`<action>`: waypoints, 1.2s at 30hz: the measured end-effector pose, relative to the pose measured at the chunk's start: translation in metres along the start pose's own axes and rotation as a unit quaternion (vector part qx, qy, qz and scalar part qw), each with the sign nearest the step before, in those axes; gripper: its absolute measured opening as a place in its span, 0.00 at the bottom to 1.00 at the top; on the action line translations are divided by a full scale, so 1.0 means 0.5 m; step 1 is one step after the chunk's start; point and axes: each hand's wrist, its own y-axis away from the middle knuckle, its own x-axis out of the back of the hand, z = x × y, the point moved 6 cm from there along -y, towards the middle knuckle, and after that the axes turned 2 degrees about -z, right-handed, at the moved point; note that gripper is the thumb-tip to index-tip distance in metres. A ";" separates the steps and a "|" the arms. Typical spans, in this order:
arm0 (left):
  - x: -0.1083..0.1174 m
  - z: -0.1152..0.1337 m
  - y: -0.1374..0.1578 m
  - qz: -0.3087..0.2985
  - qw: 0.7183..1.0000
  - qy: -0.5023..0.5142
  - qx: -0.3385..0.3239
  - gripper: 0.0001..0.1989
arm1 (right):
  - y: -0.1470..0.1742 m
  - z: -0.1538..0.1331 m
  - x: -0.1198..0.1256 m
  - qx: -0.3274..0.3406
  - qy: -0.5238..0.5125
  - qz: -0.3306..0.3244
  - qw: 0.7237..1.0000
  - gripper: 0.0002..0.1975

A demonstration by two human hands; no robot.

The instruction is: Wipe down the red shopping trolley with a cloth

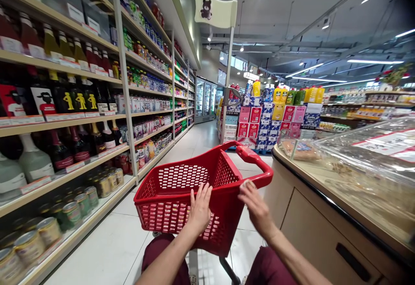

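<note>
A red plastic shopping cart with a perforated basket stands turned sideways in front of my knees. My left hand lies against its near side, fingers stretched out over the upper rim. My right hand is at the cart's corner, just below the red handle, with its fingers bent together. A small white wad shows at the right fingertips, too small to make out clearly. The palm side of the right hand is hidden. Inside the basket, the upright red flap stands near the handle end.
Shelves of bottles and cans line the left side. A wooden counter with clear covers stands close on the right. Stacked drink cartons and a flag pole are ahead; the tiled aisle leads to glass-door fridges.
</note>
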 end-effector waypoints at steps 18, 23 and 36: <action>0.006 -0.001 -0.003 -0.029 1.000 -0.001 0.005 0.39 | -0.113 0.023 -0.036 -0.016 0.103 -0.064 0.993 0.14; 0.000 -0.001 0.005 -0.005 0.999 -0.012 0.050 0.40 | -0.135 0.127 0.043 -0.161 0.219 0.003 0.962 0.15; 0.010 0.012 0.006 -0.046 0.997 0.017 0.055 0.40 | -0.134 0.138 0.019 -0.164 0.224 -0.028 0.960 0.15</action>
